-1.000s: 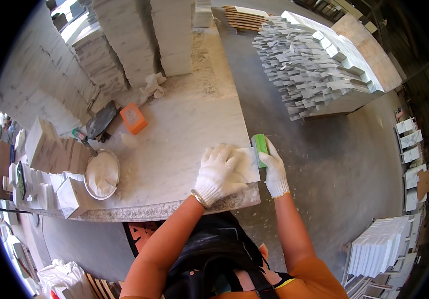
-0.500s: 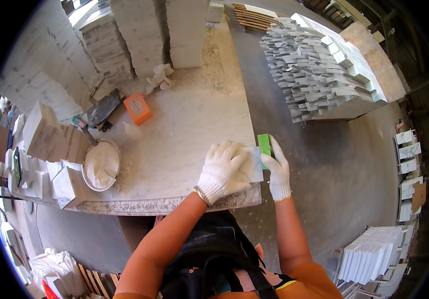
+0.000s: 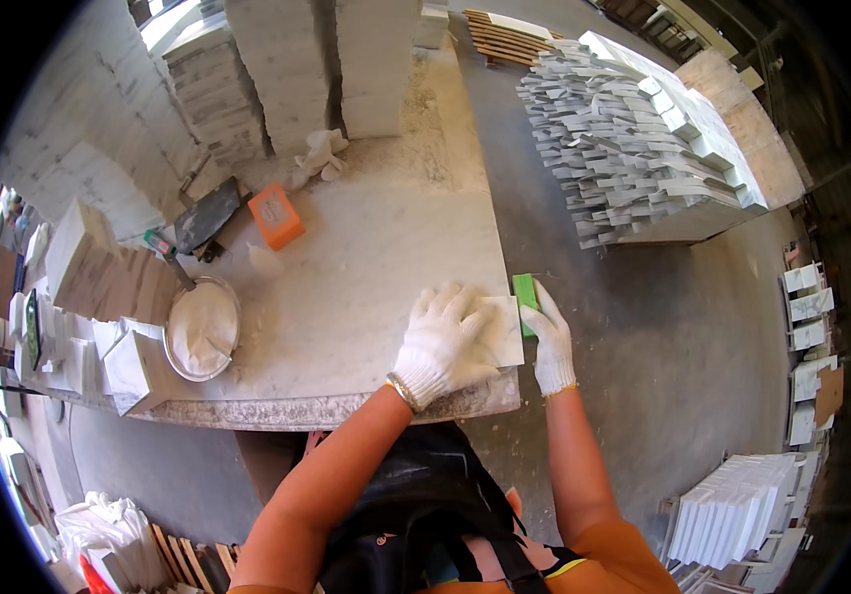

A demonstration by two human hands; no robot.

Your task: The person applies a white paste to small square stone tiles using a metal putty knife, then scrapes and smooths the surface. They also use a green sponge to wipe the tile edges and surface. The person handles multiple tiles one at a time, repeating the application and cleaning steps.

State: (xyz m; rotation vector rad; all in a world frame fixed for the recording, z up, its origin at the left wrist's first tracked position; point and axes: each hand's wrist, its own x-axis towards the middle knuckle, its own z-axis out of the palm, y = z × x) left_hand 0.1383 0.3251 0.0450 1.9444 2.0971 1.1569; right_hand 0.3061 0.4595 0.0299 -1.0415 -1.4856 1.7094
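Fingers [image 3: 550, 305] of the right hand [image 3: 553, 351] are bent closed around a green block [image 3: 525, 291], at the three o'clock edge of a white tile [image 3: 503, 332]. Left hand [image 3: 437, 342], fingers a little spread, lies flat upon this tile, at the table's [image 3: 366, 238] corner. At nine o'clock stands a metal bowl [image 3: 196, 377], containing white powder [image 3: 200, 332].

A stone workshop: dusty bench [image 3: 366, 233], stacked slabs [image 3: 371, 74], distant tiles [image 3: 813, 304] seemingly racked.

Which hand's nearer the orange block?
Left. Left hand, on the white tile, is to the lower right of the orange block in view; right hand, holding the green block, is farther right, past the table edge.
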